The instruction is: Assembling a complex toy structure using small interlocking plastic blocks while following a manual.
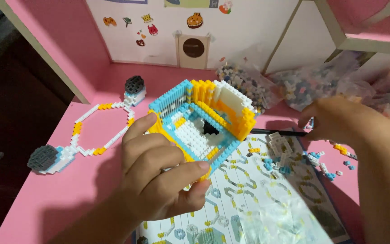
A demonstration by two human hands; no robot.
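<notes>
Left hand [159,180] under tilted block model [201,119]

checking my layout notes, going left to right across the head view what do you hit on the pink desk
grey-ended brick loop → left hand → blue, yellow and white brick box held in its fingers → black tool → right hand
</notes>
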